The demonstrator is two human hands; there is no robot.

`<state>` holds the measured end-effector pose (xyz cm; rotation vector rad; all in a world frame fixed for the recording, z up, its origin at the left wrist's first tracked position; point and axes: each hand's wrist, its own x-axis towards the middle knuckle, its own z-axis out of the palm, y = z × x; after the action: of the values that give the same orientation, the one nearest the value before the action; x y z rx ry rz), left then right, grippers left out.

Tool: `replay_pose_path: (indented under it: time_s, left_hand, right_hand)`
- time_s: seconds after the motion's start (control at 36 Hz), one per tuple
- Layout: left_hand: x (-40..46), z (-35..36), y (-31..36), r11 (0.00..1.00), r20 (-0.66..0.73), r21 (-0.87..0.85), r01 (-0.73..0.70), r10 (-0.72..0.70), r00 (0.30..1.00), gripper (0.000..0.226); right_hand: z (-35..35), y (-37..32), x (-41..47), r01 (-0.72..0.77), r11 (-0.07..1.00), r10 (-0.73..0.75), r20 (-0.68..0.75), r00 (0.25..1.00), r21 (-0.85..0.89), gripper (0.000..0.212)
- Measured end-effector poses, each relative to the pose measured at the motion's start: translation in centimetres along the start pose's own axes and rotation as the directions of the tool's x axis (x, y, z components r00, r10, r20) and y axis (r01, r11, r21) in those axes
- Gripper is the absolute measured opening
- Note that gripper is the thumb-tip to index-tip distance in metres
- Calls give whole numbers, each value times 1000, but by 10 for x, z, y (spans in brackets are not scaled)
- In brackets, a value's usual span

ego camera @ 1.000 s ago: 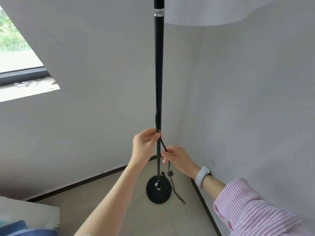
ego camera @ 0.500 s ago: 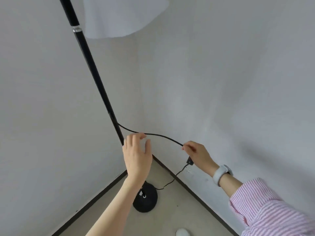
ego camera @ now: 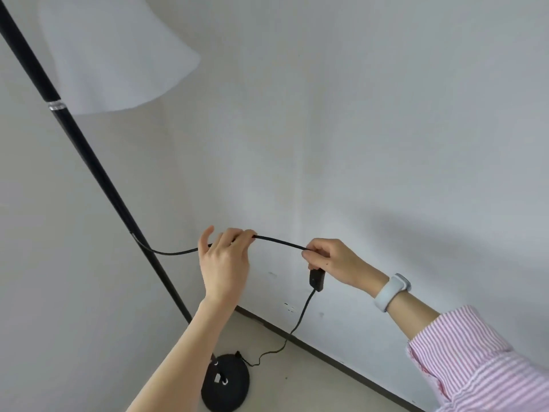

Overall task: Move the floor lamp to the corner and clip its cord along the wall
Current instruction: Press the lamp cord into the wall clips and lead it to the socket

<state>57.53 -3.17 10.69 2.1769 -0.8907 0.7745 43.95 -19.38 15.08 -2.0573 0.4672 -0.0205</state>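
The floor lamp stands in the room's corner: a black pole (ego camera: 89, 162), a white shade (ego camera: 110, 55) at the top left, a round black base (ego camera: 234, 382) on the floor. Its black cord (ego camera: 280, 241) leaves the pole at mid height and runs to the right. My left hand (ego camera: 225, 263) pinches the cord between thumb and fingertips. My right hand (ego camera: 332, 258) grips it further right, just above the inline switch (ego camera: 316, 280). Between my hands the cord is stretched in a shallow arc. Below the switch it hangs down to the floor by the base.
Two grey walls meet behind the lamp, with a dark skirting board (ego camera: 341, 364) along the right wall. A few small marks (ego camera: 289, 307) show low on that wall. Beige floor (ego camera: 297, 391) lies to the right of the base.
My view has swung right and the window is out of sight. My left hand has let go of the pole and closed on the cord. My right hand has drawn the cord out towards the right wall.
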Motion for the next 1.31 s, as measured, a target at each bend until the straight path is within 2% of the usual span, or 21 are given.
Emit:
replay_pose_path:
  time_s: [0.17,0.28,0.36,0.44,0.47,0.56,0.64,0.69,0.78,0.83,0.92,0.97,1.0,1.06,1.11,1.19,1.31]
  left_hand:
    - [2,-2,6,995,-49,8,95,-95,994,14]
    - [-2,-5,17,992,-7,-40,122,-123,992,21]
    - [-7,-4,33,996,60,-88,26,-21,998,27]
    - [-13,1,58,972,142,-173,-162,187,972,27]
    - [-14,2,66,966,137,-177,-188,214,967,25]
    - [-7,0,75,988,76,-123,-95,105,992,20]
    - [-3,-1,65,990,80,-74,116,-110,991,20]
    - [-3,-2,56,970,121,-45,239,-232,965,22]
    - [-8,-2,55,954,187,32,300,-300,935,23]
    - [-15,1,71,974,267,34,225,-226,937,41]
    - [-30,12,112,998,357,-29,-56,63,932,63]
    - [-43,24,136,971,366,-59,-232,238,900,58]
    - [-49,28,143,963,393,-75,-260,268,880,49]
    - [-56,33,145,976,501,-139,-165,213,839,26]
    - [-63,37,137,992,569,-110,-63,115,814,15]
    - [-69,43,116,995,529,-4,-100,87,844,31]
    - [-67,54,78,999,467,32,-19,2,884,17]
  right_hand:
    - [-12,8,-17,43,997,-35,-110,993,71,20]
    - [-27,7,-25,161,987,-155,-211,965,12,13]
    - [-29,1,-26,233,972,-227,-264,937,-8,16]
    - [-23,-5,-28,261,965,-257,-236,937,-14,12]
    - [-22,-5,-28,263,965,-261,-221,940,-20,10]
    - [-28,3,-36,207,978,-208,-154,966,-28,11]
    - [-42,26,-47,116,990,-125,-127,984,-81,10]
    - [-54,44,-55,90,993,-106,-223,969,-78,10]
    - [-69,63,-67,98,992,-122,-393,911,-80,13]
    - [-72,66,-72,116,989,-143,-439,887,-89,13]
    - [-65,65,-76,139,985,-168,-350,922,-106,14]
    - [-57,66,-78,166,982,-185,-299,936,-88,13]
    - [-55,68,-79,169,983,-182,-298,937,-69,12]
    - [-55,75,-82,144,989,-146,-294,945,-29,10]
    - [-56,88,-85,95,995,-100,-248,964,-32,10]
    - [-54,110,-88,9,998,-22,-199,980,-70,11]
    - [-47,135,-84,-110,992,85,-335,939,-57,16]
